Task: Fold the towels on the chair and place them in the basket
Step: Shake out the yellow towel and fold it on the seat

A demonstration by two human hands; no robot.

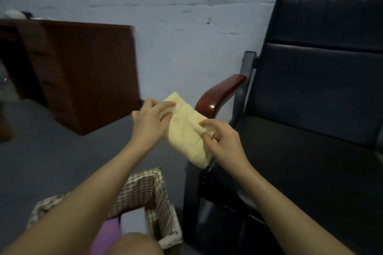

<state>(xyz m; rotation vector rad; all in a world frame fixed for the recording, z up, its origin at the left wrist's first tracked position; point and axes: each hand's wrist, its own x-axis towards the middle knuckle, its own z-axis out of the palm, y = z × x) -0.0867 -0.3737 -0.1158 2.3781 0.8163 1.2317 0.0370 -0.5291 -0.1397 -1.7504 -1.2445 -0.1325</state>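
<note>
Towel (187, 130), pale yellow and already folded into a thick oblong, sits at the middle of the frame, held in the air in front of the armrest (219, 94) of the black chair (310, 99). Its long axis runs diagonally, from the upper left end near the left hand (150, 121) down to the lower right end beside the right hand (222, 143). The left grip has its fingers curled over the upper edge of the towel. The right grip pinches the cloth on its right side, with thumb and fingers bent into the fabric. Wicker basket (157, 192) stands at the lower left of the frame, under the left forearm; something purple (107, 234) lies inside it. No writing or label can be read anywhere. Brown wooden cabinet (87, 72) is at the upper left, against the pale wall (186, 27).
</note>
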